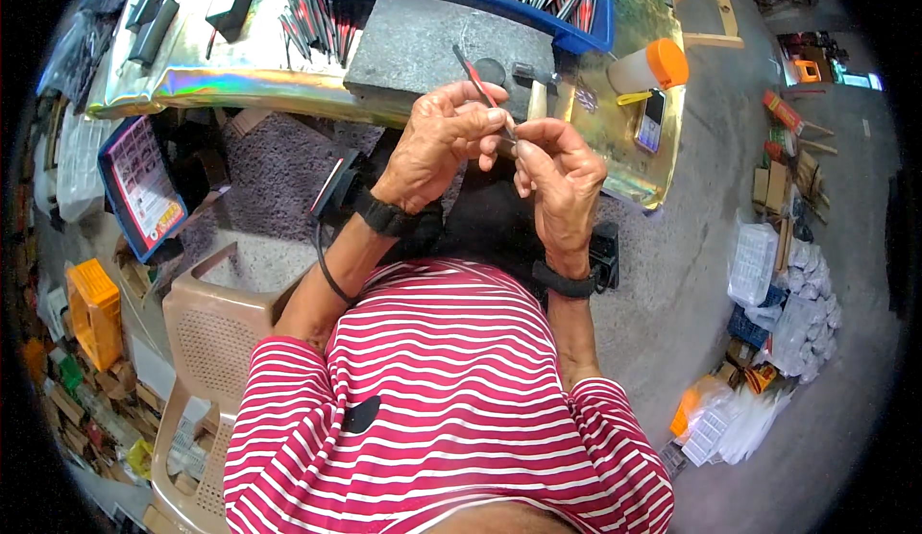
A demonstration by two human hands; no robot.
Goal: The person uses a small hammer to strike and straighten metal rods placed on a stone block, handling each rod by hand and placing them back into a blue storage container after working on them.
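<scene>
A slim red-and-black stick (476,77), of a kind I cannot make out, slants between my hands in front of the table's near edge. My left hand (444,140) is closed, its thumb and fingers pinching the stick around the middle. At the stick's lower end, my right hand (562,164) is also closed in a pinch; the fingertips hide that end. Just beyond them lies a grey stone block (403,49), with a dark round disc (490,71) and a small black piece (523,72) on it. A pale handle (537,102) stands beside my right fingers.
A blue tray (603,30) full of similar red-and-black sticks sits behind the block, and a loose bunch (317,27) lies to its left. On the table's right are an orange-capped bottle (639,68) and a phone (650,123). A beige plastic chair (216,327) stands at my left.
</scene>
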